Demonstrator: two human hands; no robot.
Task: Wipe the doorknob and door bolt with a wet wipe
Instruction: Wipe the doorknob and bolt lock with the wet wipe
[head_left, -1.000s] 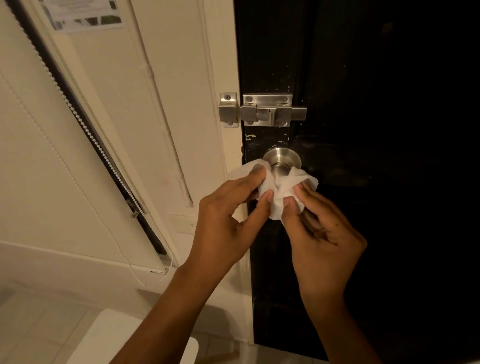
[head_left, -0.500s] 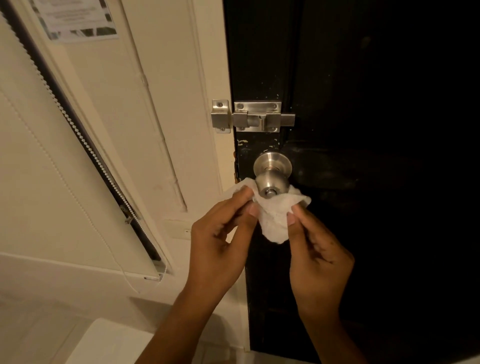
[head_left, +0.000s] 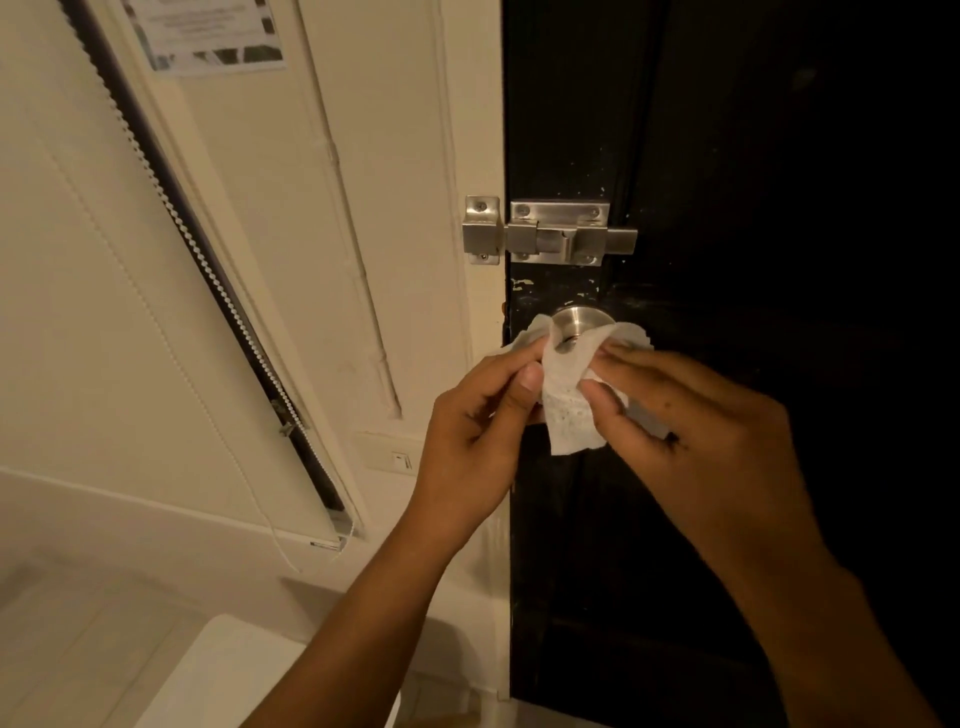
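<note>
A round steel doorknob (head_left: 581, 321) sticks out of the black door (head_left: 753, 156); only its upper part shows above a white wet wipe (head_left: 569, 395). The wipe is draped over the knob's front and hangs below it. My left hand (head_left: 483, 431) pinches the wipe's left edge between thumb and fingers. My right hand (head_left: 691, 431) pinches its right side. Above the knob, a steel door bolt (head_left: 561, 234) spans from the door to its keeper on the cream frame, with nothing touching it.
A cream wall with a pipe or conduit (head_left: 358, 260) runs left of the door. A roller blind with a bead chain (head_left: 171, 223) slants across the left. A light switch (head_left: 395, 454) sits beside my left hand. A white surface (head_left: 218, 675) lies below.
The wipe, held just under the knob half a second ago, has come up over the knob's front, with both hands raised along with it. The camera view shifted slightly.
</note>
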